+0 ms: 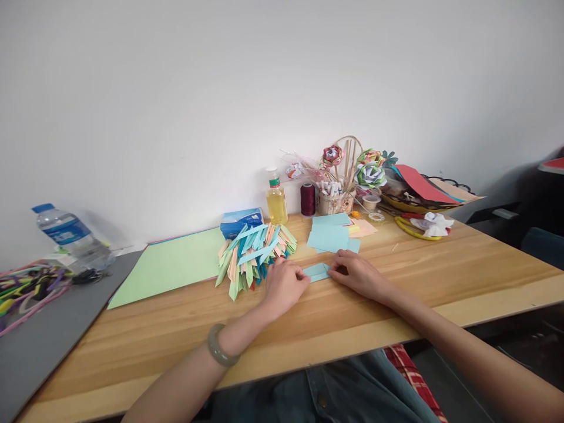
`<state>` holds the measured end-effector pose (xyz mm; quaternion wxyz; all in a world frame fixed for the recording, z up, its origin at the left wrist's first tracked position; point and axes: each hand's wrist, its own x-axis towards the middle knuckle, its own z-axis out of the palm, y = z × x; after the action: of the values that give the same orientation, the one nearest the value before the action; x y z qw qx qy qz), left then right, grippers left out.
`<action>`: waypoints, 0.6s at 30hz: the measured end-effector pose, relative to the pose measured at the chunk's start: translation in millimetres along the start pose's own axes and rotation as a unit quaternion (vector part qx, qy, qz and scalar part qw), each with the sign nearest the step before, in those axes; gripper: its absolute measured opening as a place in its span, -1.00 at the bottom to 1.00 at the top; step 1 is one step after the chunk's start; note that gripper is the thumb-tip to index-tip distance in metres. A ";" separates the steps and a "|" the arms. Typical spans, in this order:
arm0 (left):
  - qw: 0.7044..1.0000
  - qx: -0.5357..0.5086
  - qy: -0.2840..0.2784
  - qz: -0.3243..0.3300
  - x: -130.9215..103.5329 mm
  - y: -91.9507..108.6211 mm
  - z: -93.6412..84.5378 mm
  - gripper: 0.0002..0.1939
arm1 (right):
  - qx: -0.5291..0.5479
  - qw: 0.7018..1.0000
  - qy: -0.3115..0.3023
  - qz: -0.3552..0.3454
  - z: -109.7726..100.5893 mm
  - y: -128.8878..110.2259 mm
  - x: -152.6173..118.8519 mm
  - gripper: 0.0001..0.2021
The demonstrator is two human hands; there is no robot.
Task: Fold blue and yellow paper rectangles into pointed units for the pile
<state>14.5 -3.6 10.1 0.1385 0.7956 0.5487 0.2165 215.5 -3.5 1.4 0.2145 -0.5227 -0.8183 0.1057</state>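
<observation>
Hands: your left hand (284,283) and right hand (359,275) work close together, thumbs and fingertips pinching either end of one small piece.
Folded blue paper: right between those hands, this light-blue piece (316,271) spans the narrow gap, with a crease showing near your right fingers.
Front edge: the wooden table (423,282) ends just short of your body, its edge slanting up to the right, and both forearms cross it.
Right side: plain wood stretches from your right forearm out to the table's far corner, well apart from the yellow ring (416,230).
Left side: more wood grain spreads between your left forearm and the flat grey panel (57,346).
Tight spots: the heap of folded strips (251,252) crowds your left knuckles; the blue sheets (328,236) lie just beyond your right fingers.
Textures: crisp, pointed strips in green, peach and blue; a smooth green sheet (176,264); a glossy tissue pack (241,222); a dark-red thread spool (308,200); layered paper flowers (371,175).
Wrist: a smooth, rounded bangle (222,346) circles your left one.
</observation>
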 end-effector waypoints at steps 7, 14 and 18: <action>1.000 0.030 -0.001 0.005 1.7 1.8 1.9 -0.86 | -0.052 0.998 0.003 0.020 1.2 -3.1 1.6 -0.88; 0.998 0.050 -0.026 0.006 1.9 0.6 3.1 -0.87 | -0.083 0.996 0.006 0.021 2.5 -1.4 0.1 -0.88; 0.998 0.054 -0.032 -0.002 0.9 -1.1 2.7 -0.90 | -0.097 0.995 0.010 0.026 2.5 5.9 -1.5 -0.82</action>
<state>15.3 -2.3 7.4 0.1132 0.8072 0.5564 0.1614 219.6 -2.2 -3.5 0.1684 -0.5630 -0.8087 0.0260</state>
